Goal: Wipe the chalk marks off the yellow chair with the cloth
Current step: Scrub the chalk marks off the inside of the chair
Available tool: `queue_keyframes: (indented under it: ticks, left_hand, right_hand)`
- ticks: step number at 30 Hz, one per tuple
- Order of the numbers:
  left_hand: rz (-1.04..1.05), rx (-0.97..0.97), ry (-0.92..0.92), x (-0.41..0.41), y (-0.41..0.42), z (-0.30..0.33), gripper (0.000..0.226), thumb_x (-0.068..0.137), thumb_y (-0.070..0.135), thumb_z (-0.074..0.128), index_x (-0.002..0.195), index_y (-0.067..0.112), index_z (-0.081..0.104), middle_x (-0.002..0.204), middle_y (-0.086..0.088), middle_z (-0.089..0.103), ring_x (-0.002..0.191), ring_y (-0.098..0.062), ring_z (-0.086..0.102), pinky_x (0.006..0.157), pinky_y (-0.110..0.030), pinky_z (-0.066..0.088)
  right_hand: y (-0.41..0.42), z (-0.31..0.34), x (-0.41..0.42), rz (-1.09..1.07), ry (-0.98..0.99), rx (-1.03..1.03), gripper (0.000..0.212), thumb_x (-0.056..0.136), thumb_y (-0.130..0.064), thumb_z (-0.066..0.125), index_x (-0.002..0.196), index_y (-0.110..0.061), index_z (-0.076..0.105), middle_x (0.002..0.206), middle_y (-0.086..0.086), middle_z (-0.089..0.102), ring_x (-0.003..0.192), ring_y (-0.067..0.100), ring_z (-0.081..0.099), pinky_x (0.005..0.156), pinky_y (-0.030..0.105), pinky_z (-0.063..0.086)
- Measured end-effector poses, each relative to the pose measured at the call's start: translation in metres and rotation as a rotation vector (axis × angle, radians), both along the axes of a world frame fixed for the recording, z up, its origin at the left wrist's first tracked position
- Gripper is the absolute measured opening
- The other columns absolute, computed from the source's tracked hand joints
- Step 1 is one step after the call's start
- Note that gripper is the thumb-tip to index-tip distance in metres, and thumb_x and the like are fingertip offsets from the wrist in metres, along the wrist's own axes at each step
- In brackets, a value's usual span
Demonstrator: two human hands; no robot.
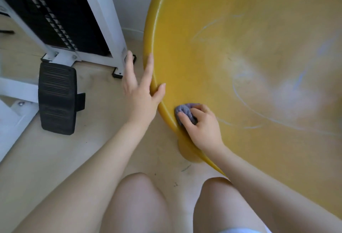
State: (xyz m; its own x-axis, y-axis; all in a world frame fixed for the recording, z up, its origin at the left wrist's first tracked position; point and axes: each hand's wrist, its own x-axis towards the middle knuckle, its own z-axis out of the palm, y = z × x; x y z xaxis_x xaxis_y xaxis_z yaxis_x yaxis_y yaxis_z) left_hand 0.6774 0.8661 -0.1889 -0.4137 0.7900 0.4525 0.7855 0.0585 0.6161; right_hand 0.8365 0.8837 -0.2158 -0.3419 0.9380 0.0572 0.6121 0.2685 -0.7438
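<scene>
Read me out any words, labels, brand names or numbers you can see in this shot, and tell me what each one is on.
No text can be read anywhere in this view.
Small sticker on the white frame of the exercise machine: too small and blurred to read.
Yellow chair: only chalk marks, scribbled lines and smudges, no letters or numbers.
Cloth, gripped in the right hand: no label showing.
Black pedal: ridges only, no brand visible.

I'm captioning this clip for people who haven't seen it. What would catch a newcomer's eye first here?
The big yellow chair fills the right side, its seat smeared with pale chalk marks. At its near rim the right hand presses a bunched grey-purple cloth against the seat, while the left hand rests on the rim further left. A white-framed exercise machine with a black pedal stands on the floor at left.
</scene>
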Motion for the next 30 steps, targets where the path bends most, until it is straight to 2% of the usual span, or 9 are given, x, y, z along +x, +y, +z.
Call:
queue_keyframes:
  ticks: [2,3,5,8,12,15,18,24,30]
  left_hand:
    - [0.043,-0.099,0.484,0.009,0.001,0.007,0.058,0.08,0.031,0.055,0.137,0.02,0.047,0.151,-0.026,0.02,0.138,-0.041,0.015,0.11,-0.055,0.014]
    - [-0.014,-0.212,0.617,0.015,0.002,0.014,0.058,0.079,0.028,0.058,0.135,0.019,0.049,0.153,-0.023,0.018,0.139,-0.042,0.011,0.11,-0.054,0.007]
    - [-0.147,-0.525,0.697,0.026,0.004,0.027,0.065,0.084,0.038,0.057,0.142,0.018,0.038,0.158,-0.012,0.005,0.143,-0.036,-0.005,0.111,-0.054,-0.008]
    - [-0.167,-0.893,0.799,0.038,0.009,0.032,0.112,0.068,0.083,0.043,0.15,0.013,0.013,0.158,-0.01,-0.001,0.143,-0.03,-0.016,0.103,-0.057,-0.023]
    - [-0.302,-1.042,1.021,0.051,0.01,0.024,0.136,0.05,0.094,0.04,0.15,0.007,0.007,0.155,-0.022,-0.008,0.143,-0.035,-0.011,0.107,-0.052,-0.022]
    - [-0.342,-1.02,1.018,0.049,0.008,0.024,0.138,0.048,0.094,0.041,0.15,0.006,0.012,0.156,-0.02,-0.003,0.144,-0.034,-0.004,0.115,-0.046,-0.008]
    - [-0.351,-1.02,1.0,0.05,0.004,0.026,0.136,0.048,0.094,0.04,0.149,0.005,0.016,0.157,-0.016,0.001,0.145,-0.031,0.001,0.116,-0.041,0.001]
    - [-0.323,-1.005,0.927,0.07,-0.003,0.031,0.131,0.047,0.092,0.046,0.146,0.008,0.025,0.157,-0.015,0.007,0.144,-0.031,0.006,0.116,-0.04,0.004]
    - [-0.313,-1.016,0.907,0.106,-0.013,0.026,0.127,0.053,0.091,0.045,0.146,0.009,0.024,0.157,-0.017,0.007,0.144,-0.032,0.006,0.115,-0.043,0.005]
  right_hand:
    - [0.01,-0.006,-0.004,0.007,-0.027,-0.003,0.027,0.088,-0.029,0.059,0.068,-0.012,0.053,0.093,0.007,0.053,0.092,0.03,0.051,0.069,0.031,0.034]
    - [0.021,-0.011,-0.006,0.011,-0.049,0.017,0.02,0.088,-0.023,0.059,0.075,-0.008,0.056,0.098,0.013,0.055,0.094,0.032,0.051,0.073,0.033,0.033]
    - [0.048,-0.024,-0.004,0.012,-0.09,0.08,0.014,0.087,-0.014,0.059,0.088,-0.001,0.058,0.105,0.02,0.055,0.099,0.035,0.05,0.078,0.035,0.033]
    - [0.097,-0.041,0.008,-0.01,-0.162,0.151,0.014,0.087,-0.01,0.053,0.097,-0.002,0.059,0.113,0.02,0.053,0.105,0.036,0.05,0.081,0.039,0.039]
    - [0.139,-0.049,0.018,-0.089,-0.253,0.152,0.018,0.089,-0.007,0.044,0.103,-0.009,0.056,0.122,0.015,0.049,0.109,0.031,0.047,0.065,0.034,0.036]
    - [0.132,-0.049,0.022,-0.073,-0.261,0.165,0.017,0.088,-0.004,0.043,0.099,-0.008,0.054,0.118,0.014,0.05,0.107,0.03,0.047,0.06,0.032,0.031]
    - [0.095,-0.046,0.032,0.026,-0.207,0.198,0.013,0.084,-0.003,0.045,0.091,-0.004,0.055,0.108,0.017,0.055,0.101,0.033,0.051,0.061,0.036,0.036]
    - [0.008,-0.029,0.062,0.2,-0.151,0.169,0.021,0.07,-0.012,0.042,0.086,-0.01,0.056,0.102,0.006,0.06,0.097,0.027,0.052,0.063,0.029,0.038]
    - [0.038,-0.038,0.081,0.174,-0.135,0.163,0.029,0.075,-0.013,0.044,0.096,-0.008,0.063,0.106,0.008,0.064,0.099,0.029,0.058,0.072,0.034,0.044]
